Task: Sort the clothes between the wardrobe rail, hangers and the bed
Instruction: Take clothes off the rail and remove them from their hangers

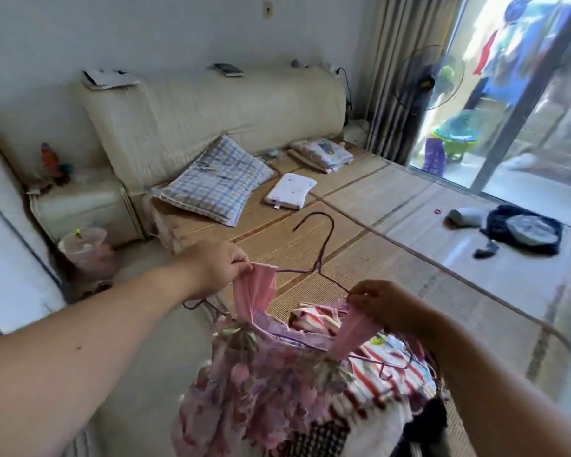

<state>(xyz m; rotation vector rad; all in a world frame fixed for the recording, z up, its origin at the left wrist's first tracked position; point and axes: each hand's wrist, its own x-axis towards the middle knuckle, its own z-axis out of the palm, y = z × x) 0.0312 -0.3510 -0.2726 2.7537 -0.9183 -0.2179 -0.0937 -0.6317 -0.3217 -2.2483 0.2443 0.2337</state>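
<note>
I pinch a dress [261, 374] strap in left fingers [241, 263] and right fingers [356, 296]; hanger [325, 244] hook points twelve o'clock.

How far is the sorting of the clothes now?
Done, it seems: a dark pile lies on the bed. In hand: left hand and right hand pinch the dress straps on a hanger. Left: striped clothes bunched below it.
</note>
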